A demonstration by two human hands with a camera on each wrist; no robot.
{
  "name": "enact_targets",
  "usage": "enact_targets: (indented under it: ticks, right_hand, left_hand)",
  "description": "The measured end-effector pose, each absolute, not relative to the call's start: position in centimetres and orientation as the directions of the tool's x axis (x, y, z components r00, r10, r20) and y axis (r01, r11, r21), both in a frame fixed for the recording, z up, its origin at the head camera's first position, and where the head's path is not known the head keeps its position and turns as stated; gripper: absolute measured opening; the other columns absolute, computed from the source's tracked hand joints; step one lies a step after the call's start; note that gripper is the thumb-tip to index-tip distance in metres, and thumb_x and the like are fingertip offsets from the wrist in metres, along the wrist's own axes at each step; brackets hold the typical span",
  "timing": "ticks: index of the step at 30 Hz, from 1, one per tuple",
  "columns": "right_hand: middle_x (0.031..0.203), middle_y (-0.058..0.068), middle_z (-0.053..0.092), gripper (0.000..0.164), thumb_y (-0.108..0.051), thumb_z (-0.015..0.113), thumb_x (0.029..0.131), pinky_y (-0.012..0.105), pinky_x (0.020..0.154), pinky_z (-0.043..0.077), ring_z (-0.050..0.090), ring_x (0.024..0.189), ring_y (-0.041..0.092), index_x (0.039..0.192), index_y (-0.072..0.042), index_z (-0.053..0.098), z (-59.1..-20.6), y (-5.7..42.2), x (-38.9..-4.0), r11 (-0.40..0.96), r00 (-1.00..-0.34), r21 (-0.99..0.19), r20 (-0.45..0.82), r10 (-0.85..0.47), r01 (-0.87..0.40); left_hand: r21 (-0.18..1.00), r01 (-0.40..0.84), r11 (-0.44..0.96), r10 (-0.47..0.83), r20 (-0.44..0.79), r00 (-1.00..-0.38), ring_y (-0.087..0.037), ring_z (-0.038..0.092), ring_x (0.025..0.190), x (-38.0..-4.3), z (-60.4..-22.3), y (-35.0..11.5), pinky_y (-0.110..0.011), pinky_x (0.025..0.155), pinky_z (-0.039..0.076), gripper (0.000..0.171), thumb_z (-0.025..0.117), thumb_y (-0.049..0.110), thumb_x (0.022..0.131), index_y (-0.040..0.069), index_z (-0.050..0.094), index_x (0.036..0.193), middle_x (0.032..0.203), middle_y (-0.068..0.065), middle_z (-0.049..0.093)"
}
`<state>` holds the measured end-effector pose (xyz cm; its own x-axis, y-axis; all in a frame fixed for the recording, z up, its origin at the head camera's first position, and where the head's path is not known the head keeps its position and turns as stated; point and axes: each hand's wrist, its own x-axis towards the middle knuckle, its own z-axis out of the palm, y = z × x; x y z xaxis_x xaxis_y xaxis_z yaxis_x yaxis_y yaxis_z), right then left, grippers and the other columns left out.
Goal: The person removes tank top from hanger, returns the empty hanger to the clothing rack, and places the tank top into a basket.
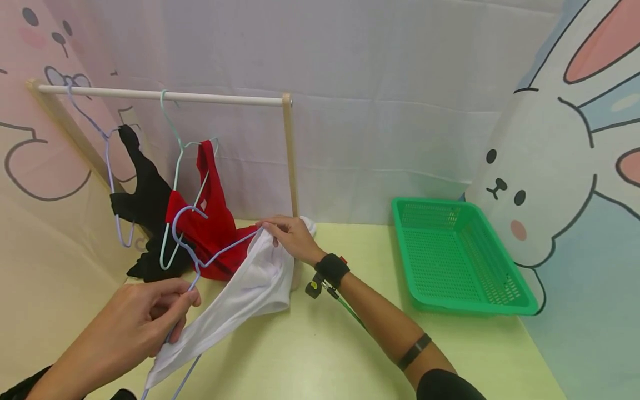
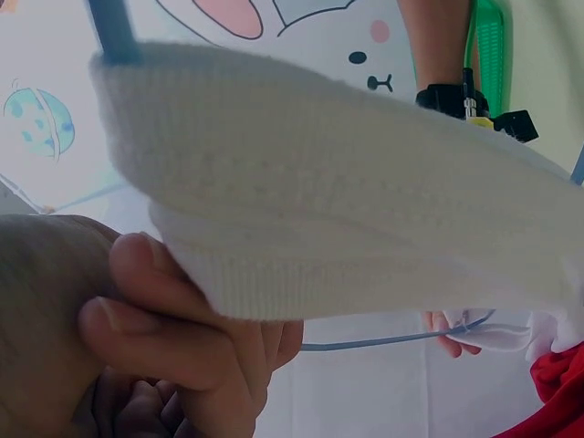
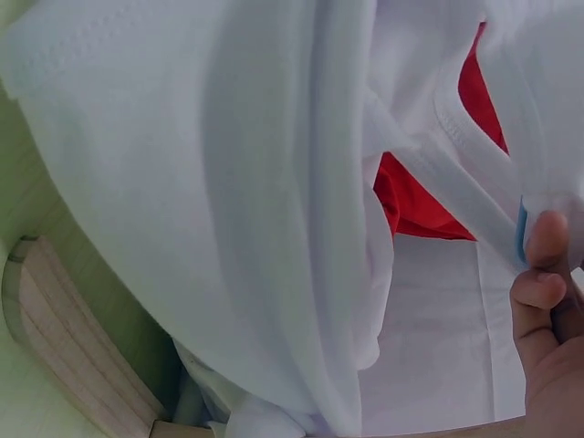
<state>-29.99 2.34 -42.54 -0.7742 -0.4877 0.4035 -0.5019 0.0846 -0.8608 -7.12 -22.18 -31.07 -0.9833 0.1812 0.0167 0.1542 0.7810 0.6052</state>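
Note:
A lavender-blue clothes hanger is held up over the table, its hook pointing upward. My left hand grips it just below the neck, fingers curled around the wire. One strap of a white sleeveless top lies over the hanger's near end, which pokes out past the ribbed edge of the cloth in the left wrist view. At the hanger's far end, my right hand pinches the other strap and the wire tip between thumb and fingers. The rest of the top hangs down in folds.
Behind stands a small rack with a white bar and wooden posts. On it hang a black garment and a red garment, each on a hanger. A green plastic basket stands at the right of the table.

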Motion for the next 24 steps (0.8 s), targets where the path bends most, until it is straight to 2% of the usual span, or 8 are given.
enact_targets:
  ticks: [4,7,10,14,19,24]
  right_hand:
    - [0.119,0.017,0.076,0.027,-0.009,0.062,0.109,0.042,0.067,0.055,0.058,0.067,0.012,0.130,0.002,0.075,-42.51,2.29,-30.02,0.067,-0.777,-0.873,0.392,-0.492,-0.483]
    - [0.119,0.018,0.076,0.027,-0.008,0.063,0.109,0.053,0.068,0.054,0.058,0.067,0.013,0.130,0.003,0.075,-42.57,2.24,-30.05,0.050,-0.783,-0.885,0.381,-0.491,-0.462]
    - [0.116,0.018,0.077,0.027,-0.009,0.063,0.108,0.040,0.065,0.052,0.059,0.068,0.018,0.129,0.003,0.075,-42.58,2.21,-30.04,0.049,-0.796,-0.895,0.367,-0.482,-0.442]
    - [0.110,0.017,0.076,0.027,-0.011,0.063,0.108,0.023,0.062,0.044,0.060,0.071,0.034,0.129,0.002,0.075,-42.57,2.18,-29.97,0.051,-0.812,-0.907,0.347,-0.470,-0.417]
    - [0.095,0.012,0.072,0.027,-0.011,0.063,0.109,0.021,0.060,0.042,0.060,0.076,0.045,0.128,0.001,0.076,-42.53,2.16,-29.85,0.052,-0.822,-0.913,0.339,-0.459,-0.405]
    - [0.079,0.003,0.062,0.027,-0.012,0.064,0.108,0.021,0.061,0.043,0.060,0.073,0.040,0.128,0.002,0.076,-42.64,2.11,-29.85,0.046,-0.830,-0.917,0.336,-0.445,-0.395]
  left_hand:
    - [0.592,0.131,0.795,0.170,-0.010,-0.985,-0.011,0.053,0.050,-7.01,-31.01,-22.22,-0.028,0.046,0.045,0.011,0.065,0.023,0.109,0.015,0.073,0.111,0.062,0.008,0.056]
    - [0.586,0.121,0.801,0.166,-0.024,-0.986,-0.011,0.054,0.050,-6.92,-31.00,-22.25,-0.027,0.046,0.045,0.012,0.065,0.023,0.109,0.015,0.073,0.113,0.062,0.008,0.056]
    - [0.591,0.116,0.798,0.166,-0.030,-0.986,-0.011,0.055,0.051,-6.89,-30.99,-22.30,-0.028,0.047,0.046,0.012,0.064,0.021,0.109,0.014,0.073,0.115,0.062,0.007,0.056]
    - [0.594,0.101,0.798,0.158,-0.044,-0.987,-0.010,0.057,0.055,-6.92,-31.00,-22.36,-0.028,0.047,0.047,0.015,0.063,0.021,0.110,0.012,0.073,0.118,0.063,0.006,0.057]
    - [0.590,0.121,0.798,0.161,-0.016,-0.987,-0.008,0.058,0.056,-6.88,-31.04,-22.33,-0.028,0.046,0.046,0.014,0.062,0.020,0.110,0.013,0.073,0.115,0.062,0.007,0.056]
    - [0.586,0.147,0.797,0.169,0.018,-0.986,-0.006,0.058,0.057,-6.75,-31.14,-22.32,-0.028,0.046,0.045,0.012,0.062,0.019,0.110,0.014,0.073,0.112,0.061,0.010,0.054]
